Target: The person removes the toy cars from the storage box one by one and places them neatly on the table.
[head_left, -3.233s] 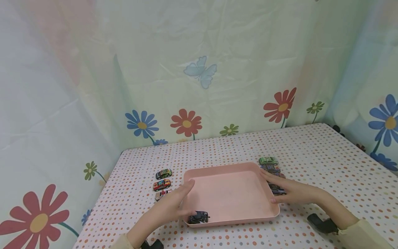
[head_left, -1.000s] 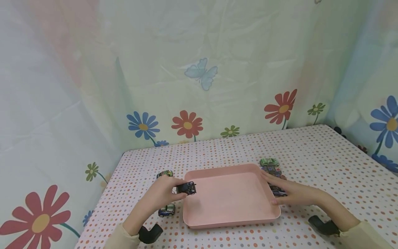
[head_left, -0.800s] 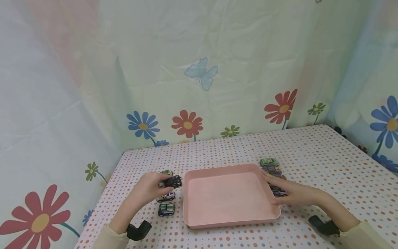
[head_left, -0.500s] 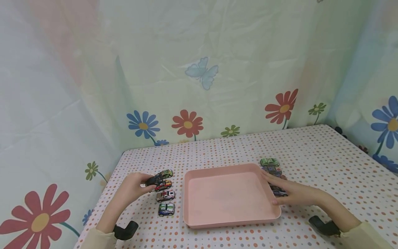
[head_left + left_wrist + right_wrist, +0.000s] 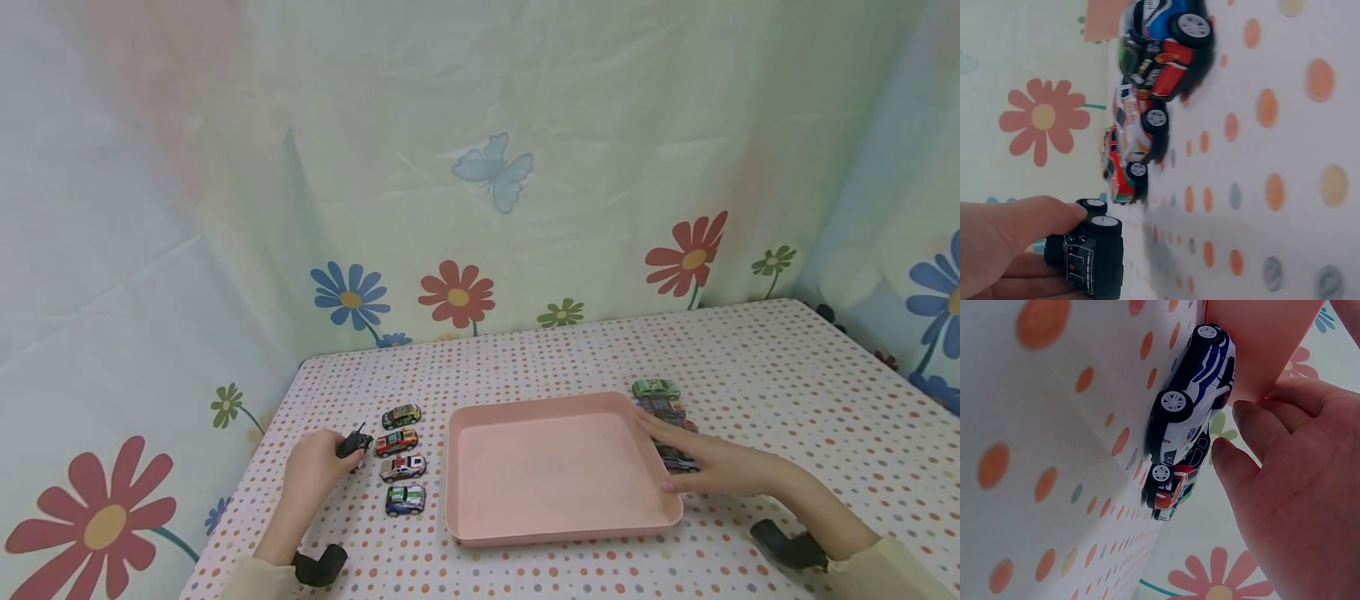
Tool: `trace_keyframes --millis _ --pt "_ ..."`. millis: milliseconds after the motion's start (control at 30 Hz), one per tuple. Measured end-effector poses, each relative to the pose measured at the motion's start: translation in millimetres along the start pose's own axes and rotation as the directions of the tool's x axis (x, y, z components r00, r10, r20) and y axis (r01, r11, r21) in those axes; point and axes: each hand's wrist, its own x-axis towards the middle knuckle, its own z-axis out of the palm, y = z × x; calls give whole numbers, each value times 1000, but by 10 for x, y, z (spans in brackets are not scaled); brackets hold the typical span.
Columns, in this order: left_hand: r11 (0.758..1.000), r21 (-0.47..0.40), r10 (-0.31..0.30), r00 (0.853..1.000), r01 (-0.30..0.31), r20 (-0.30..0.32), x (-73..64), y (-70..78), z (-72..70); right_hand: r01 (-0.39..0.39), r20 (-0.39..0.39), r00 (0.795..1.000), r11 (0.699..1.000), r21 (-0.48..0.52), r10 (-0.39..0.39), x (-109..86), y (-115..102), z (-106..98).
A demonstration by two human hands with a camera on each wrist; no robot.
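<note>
My left hand [image 5: 309, 467] pinches a black toy car [image 5: 356, 444] between thumb and fingers, at the left of a row of toy cars. The black car's white wheels and small red star show in the left wrist view, where it hangs close over the table. My right hand [image 5: 708, 460] rests with loosely extended fingers on the right side of a shallow pink tray [image 5: 570, 537]. The tray's inside is bare. Below the right palm, a white-and-blue toy car [image 5: 1194, 394] stands beside the tray's wall.
Left of the tray stand a dark green car [image 5: 402, 417], a red-and-yellow car [image 5: 397, 442], a white-and-red car [image 5: 402, 468] and a green-and-silver car [image 5: 405, 500]. A green car [image 5: 656, 389] heads the right row, partly hidden by my hand. A dotted cloth [image 5: 525, 367] covers the table.
My left hand has lifted the black toy car out of the tray's front left corner and carried it left, past the row of cars. The right hand has stayed at the tray.
</note>
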Motion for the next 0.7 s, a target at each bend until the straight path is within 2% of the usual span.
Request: trace_keyframes --millis 167,367,700 --pt "999 20 -48 999 48 -12 -29 -17 88 9 2 1000 1000 0 -9 3 4 -2" --pt "996 69 -50 999 51 -18 -47 -27 155 17 2 1000 999 -31 -17 3 16 -3" --pt "994 95 -43 999 44 -9 -78 -23 154 16 -3 1000 999 -34 -16 -2 21 7"
